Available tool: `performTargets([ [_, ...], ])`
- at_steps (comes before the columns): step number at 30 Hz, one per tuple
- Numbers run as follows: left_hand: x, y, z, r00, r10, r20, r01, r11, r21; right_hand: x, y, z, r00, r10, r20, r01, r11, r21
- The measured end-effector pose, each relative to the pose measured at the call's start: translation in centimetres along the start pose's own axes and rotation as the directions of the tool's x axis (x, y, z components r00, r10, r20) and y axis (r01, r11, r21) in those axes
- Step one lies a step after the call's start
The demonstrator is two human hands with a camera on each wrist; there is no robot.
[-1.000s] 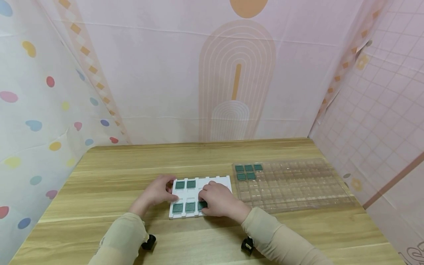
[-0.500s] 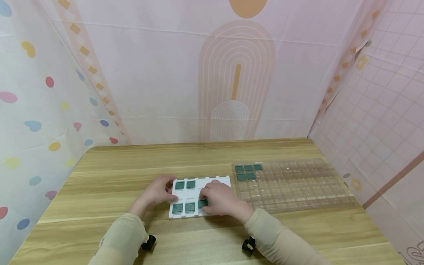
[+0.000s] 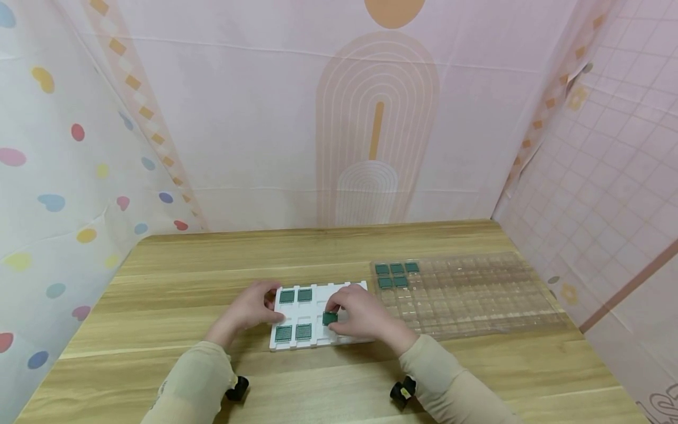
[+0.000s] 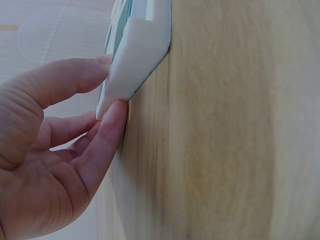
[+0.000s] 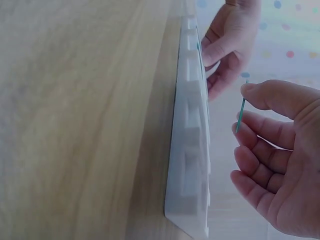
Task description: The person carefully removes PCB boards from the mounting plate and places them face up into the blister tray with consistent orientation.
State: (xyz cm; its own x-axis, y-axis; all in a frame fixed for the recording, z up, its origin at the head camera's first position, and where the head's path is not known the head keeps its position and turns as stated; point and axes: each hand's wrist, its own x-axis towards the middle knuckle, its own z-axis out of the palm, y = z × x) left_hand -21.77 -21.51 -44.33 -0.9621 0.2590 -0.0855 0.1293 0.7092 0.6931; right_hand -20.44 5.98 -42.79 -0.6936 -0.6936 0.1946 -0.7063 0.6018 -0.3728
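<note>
A white tray (image 3: 294, 312) lies on the wooden table, with several small green circuit boards (image 3: 283, 334) seated in its left pockets. My left hand (image 3: 254, 304) grips the tray's left end; in the left wrist view the thumb lies on the end wall's upper part and a fingertip touches its lower edge. My right hand (image 3: 365, 312) pinches one thin green circuit board (image 3: 330, 318) between thumb and fingers. Seen edge-on in the right wrist view, that board (image 5: 241, 114) is raised clear of the tray. The right hand hides part of the tray's right half.
To the right, a clear plastic tray (image 3: 477, 294) with many compartments lies flat, and several green boards (image 3: 397, 268) sit in its upper left corner. Wooden table (image 3: 212, 259) surrounds both trays. Patterned cloth (image 3: 254, 129) hangs behind and at both sides.
The right hand has lifted the green circuit board out of the white tray's lower third pocket and moved slightly right and upward. The left hand has stayed on the tray's end.
</note>
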Motion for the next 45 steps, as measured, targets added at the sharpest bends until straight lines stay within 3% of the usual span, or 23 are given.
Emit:
performTargets([
  [14, 0.1, -0.2, 0.0, 1.000, -0.009, -0.001, 0.009, 1.000, -0.007, -1.5, 1.2, -1.9, 0.996, 0.069, -0.049, -0.062, 0.991, 0.119],
  [30, 0.1, -0.1, -0.1, 1.000, -0.002, 0.000, 0.002, 1.000, 0.008, -3.8, 4.1, -3.9, 0.991, 0.061, -0.121, -0.057, 0.998, 0.031],
  [45, 0.1, 0.0, 0.0, 1.000, -0.005, -0.004, 0.005, 1.000, 0.007, -5.5, 7.5, -5.7, 0.979, 0.160, -0.124, -0.166, 0.985, -0.039],
])
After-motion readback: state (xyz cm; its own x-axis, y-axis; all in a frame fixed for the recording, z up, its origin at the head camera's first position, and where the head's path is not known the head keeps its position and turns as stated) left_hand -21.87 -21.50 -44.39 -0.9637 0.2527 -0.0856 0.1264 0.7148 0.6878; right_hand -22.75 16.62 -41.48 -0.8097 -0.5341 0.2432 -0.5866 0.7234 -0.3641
